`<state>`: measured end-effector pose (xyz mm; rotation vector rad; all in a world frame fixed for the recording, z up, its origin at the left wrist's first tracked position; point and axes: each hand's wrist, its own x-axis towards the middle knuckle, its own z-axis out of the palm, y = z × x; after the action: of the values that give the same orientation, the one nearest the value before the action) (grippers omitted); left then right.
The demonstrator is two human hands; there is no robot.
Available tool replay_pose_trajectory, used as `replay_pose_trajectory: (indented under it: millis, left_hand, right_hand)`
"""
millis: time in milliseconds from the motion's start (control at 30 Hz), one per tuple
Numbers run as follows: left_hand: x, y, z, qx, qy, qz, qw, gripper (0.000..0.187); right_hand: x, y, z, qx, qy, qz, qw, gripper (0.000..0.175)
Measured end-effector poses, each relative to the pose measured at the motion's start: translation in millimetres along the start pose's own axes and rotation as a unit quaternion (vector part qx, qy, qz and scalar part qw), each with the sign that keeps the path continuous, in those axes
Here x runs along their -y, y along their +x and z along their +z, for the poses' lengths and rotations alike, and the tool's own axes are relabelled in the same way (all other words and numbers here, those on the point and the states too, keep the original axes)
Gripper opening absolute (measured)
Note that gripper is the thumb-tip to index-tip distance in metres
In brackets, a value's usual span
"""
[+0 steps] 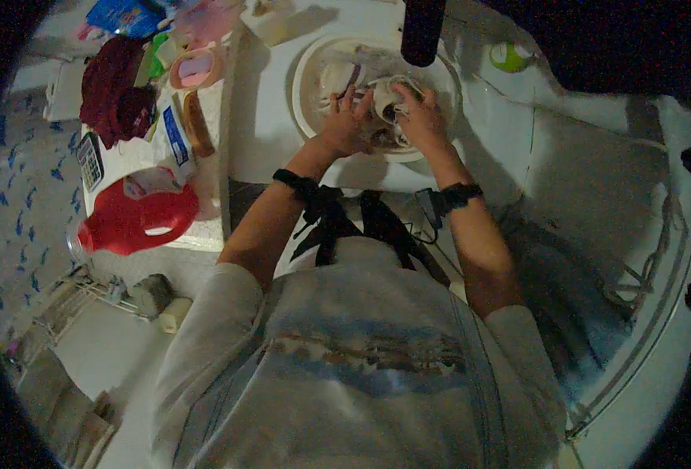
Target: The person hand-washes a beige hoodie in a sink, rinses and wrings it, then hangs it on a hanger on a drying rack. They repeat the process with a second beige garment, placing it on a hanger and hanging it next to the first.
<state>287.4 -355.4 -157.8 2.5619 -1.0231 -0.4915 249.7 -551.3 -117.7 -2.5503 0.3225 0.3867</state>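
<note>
A round white basin (300, 111) stands before me, holding cloudy liquid and pale items. Inside it, my right hand (423, 117) grips a pale shoe (388, 97) with white laces and a dark opening. To the left of that shoe, my left hand (346, 124) reaches into the basin with its fingers spread. Its fingertips are near a second pale item (335, 76), likely another shoe, with a dark stripe. Whether the left fingers hold anything is unclear in the dim light. Both wrists wear black straps.
On a white surface at the left lie a red plastic jug (140, 214), a calculator (90, 161), a brush (198, 123), a soap dish (217, 65) with soap bars and a dark red cloth (111, 88). A green round object (508, 57) sits at the upper right.
</note>
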Motion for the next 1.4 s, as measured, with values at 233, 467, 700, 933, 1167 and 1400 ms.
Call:
replay_pose_trajectory:
  millis: [233, 467, 700, 933, 1167, 1400]
  left_hand:
    - [17, 52, 73, 0.031, 0.134, -0.069, 0.988, 0.109]
    - [55, 83, 111, 0.222, 0.010, -0.005, 0.975, 0.074]
    - [36, 89, 95, 0.162, -0.032, -0.041, 0.985, 0.043]
    - [46, 84, 23, 0.170, -0.098, 0.040, 0.980, 0.062]
    - [15, 16, -51, 0.046, -0.289, -0.024, 0.956, 0.074]
    - [-2, -43, -82, 0.013, -0.309, -0.079, 0.948, 0.062]
  right_hand:
    - [-18, 33, 37, 0.006, -0.034, 0.035, 0.999, 0.080]
    - [-46, 74, 100, -0.024, -0.017, 0.036, 0.999, 0.076]
    - [-69, 93, 113, -0.148, 0.035, -0.088, 0.984, 0.045]
    - [-43, 68, 19, 0.017, 0.270, 0.075, 0.960, 0.043]
    - [-4, -11, -82, -0.173, 0.089, -0.132, 0.972, 0.039]
    - [43, 8, -51, 0.026, -0.203, -0.043, 0.978, 0.055]
